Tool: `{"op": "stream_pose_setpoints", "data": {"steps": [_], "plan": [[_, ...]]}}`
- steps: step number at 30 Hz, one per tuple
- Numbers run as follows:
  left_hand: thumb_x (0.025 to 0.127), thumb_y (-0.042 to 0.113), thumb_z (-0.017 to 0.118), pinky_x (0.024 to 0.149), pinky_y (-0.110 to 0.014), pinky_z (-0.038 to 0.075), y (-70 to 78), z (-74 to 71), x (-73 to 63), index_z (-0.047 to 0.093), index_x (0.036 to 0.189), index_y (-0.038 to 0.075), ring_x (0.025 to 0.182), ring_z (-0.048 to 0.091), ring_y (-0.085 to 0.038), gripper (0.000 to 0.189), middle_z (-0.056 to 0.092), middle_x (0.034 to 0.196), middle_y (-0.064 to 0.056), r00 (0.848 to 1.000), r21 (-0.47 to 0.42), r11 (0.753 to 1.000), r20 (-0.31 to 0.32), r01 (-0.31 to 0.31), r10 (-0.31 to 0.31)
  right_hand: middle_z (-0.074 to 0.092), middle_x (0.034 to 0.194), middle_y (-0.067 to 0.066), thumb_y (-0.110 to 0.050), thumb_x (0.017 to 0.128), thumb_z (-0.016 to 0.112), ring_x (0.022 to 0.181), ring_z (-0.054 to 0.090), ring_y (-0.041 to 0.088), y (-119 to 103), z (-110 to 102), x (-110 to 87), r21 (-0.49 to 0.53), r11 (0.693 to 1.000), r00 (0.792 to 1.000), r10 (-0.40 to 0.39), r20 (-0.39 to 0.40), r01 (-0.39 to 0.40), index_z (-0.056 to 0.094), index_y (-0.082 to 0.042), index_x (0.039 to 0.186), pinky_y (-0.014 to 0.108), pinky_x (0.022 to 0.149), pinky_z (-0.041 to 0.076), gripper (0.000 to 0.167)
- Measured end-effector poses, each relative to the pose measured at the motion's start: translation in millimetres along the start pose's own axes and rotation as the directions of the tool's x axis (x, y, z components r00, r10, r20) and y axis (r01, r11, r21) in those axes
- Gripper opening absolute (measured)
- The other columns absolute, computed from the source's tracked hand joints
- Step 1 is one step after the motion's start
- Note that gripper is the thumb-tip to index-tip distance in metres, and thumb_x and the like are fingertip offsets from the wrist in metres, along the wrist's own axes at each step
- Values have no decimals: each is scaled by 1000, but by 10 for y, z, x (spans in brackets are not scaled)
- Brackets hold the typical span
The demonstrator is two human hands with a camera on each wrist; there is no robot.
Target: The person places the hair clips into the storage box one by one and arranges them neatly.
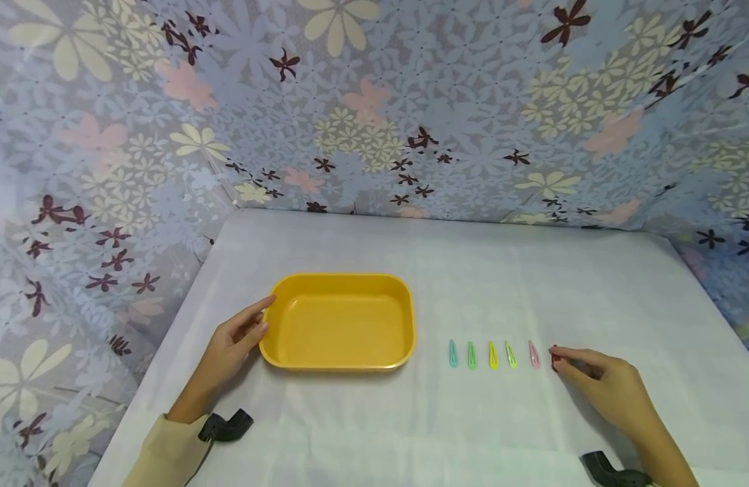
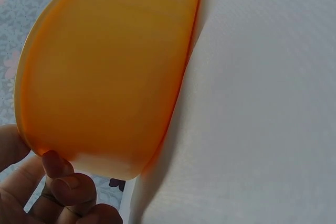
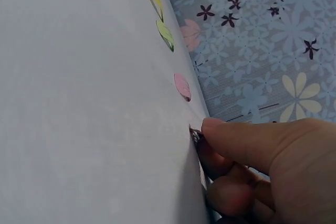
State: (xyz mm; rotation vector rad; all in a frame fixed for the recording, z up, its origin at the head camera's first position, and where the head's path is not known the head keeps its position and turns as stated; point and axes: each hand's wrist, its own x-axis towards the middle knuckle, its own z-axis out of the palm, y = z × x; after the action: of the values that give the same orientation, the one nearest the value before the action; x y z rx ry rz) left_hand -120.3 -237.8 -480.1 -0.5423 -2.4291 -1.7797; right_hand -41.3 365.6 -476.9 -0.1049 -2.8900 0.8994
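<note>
At the left side of a yellow tray (image 1: pixel 338 369), my left hand (image 1: pixel 231 341) grips the rim, with the thumb and index finger at its edge. The fingers show bent against the tray's end wall in the left wrist view. My right hand (image 1: pixel 612 389) pinches a dark red hair clip (image 1: pixel 554 358) between thumb and fingertips, low over the white cloth, and mostly covers it. Beside it, to the left, lies a pink hair clip (image 1: pixel 534 354). Further left in the same row are lime (image 1: pixel 511 354), yellow (image 1: pixel 493 355), green (image 1: pixel 472 356) and blue (image 1: pixel 453 354) hair clips.
A white cloth (image 1: pixel 350 426) covers the table under the tray and clips. Floral fabric (image 1: pixel 374 101) hangs behind the table and along both sides. Each wrist wears a black camera mount (image 1: pixel 227 426).
</note>
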Motion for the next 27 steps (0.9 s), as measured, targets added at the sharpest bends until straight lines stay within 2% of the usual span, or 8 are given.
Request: {"op": "stream_pose_setpoints", "data": {"steps": [4, 8, 11, 15, 20, 22, 24, 27], "plan": [[103, 3, 59, 63, -19, 48, -2, -6, -1, 56, 146, 2, 77, 50, -13, 43, 56, 101, -14, 1000, 5, 1000, -2, 13, -13, 71, 124, 11, -43, 94, 74, 84, 55, -11, -1, -6, 7, 13, 999, 998, 48, 44, -49, 77, -15, 122, 15, 63, 47, 39], [103, 4, 59, 67, -17, 49, -13, -17, -8, 55, 146, 3, 82, 50, -13, 43, 60, 110, -18, 1000, 8, 1000, 4, 17, -17, 72, 122, 5, -41, 94, 75, 82, 61, -8, -3, -13, 12, 33, 998, 998, 53, 29, -54, 77, -15, 122, 11, 65, 45, 39], [104, 4, 59, 75, -14, 51, -4, -22, -4, 54, 147, 3, 91, 53, -11, 44, 61, 130, -21, 1000, 4, 1000, 10, 16, -16, 72, 118, -7, -41, 93, 76, 77, 65, -3, -26, -22, 14, 51, 997, 998, 65, 18, -65, 77, -14, 123, 10, 65, 44, 40], [104, 7, 59, 85, -14, 52, 20, -13, 7, 53, 148, 2, 100, 54, -9, 44, 52, 149, -19, 999, -26, 999, 20, 32, -32, 68, 115, -22, -44, 93, 75, 72, 66, 2, -58, -16, 12, 71, 991, 993, 112, 31, -114, 76, -14, 125, 17, 58, 45, 45], [104, 6, 58, 76, -16, 54, 14, -15, 12, 52, 148, 2, 87, 55, -10, 45, 60, 124, -24, 998, -60, 997, 28, 52, -50, 62, 109, -36, -42, 93, 75, 74, 69, 2, -124, -38, 24, 125, 984, 992, 120, 43, -125, 74, -12, 127, 20, 56, 45, 46], [104, 6, 58, 72, -16, 54, 8, -20, 12, 52, 148, 2, 81, 55, -10, 44, 59, 113, -22, 998, -61, 997, 27, 54, -53, 64, 109, -36, -42, 93, 75, 78, 70, 0, -180, -56, 35, 131, 985, 993, 108, 44, -113, 74, -13, 127, 18, 59, 45, 45], [105, 6, 58, 70, -17, 53, 2, -28, 14, 53, 148, 2, 79, 55, -11, 44, 59, 113, -23, 998, -62, 997, 25, 54, -52, 66, 111, -34, -40, 93, 76, 80, 70, 0, -254, -66, 49, 149, 984, 995, 91, 49, -97, 74, -14, 127, 15, 61, 44, 43], [104, 6, 58, 67, -17, 51, 1, -40, 13, 53, 148, 3, 77, 53, -11, 44, 60, 112, -22, 998, -61, 997, 20, 55, -53, 68, 111, -30, -33, 93, 78, 66, 67, 3, -396, -39, 88, 163, 986, 999, 6, 40, -13, 76, -15, 125, 17, 52, 38, 37]]}}
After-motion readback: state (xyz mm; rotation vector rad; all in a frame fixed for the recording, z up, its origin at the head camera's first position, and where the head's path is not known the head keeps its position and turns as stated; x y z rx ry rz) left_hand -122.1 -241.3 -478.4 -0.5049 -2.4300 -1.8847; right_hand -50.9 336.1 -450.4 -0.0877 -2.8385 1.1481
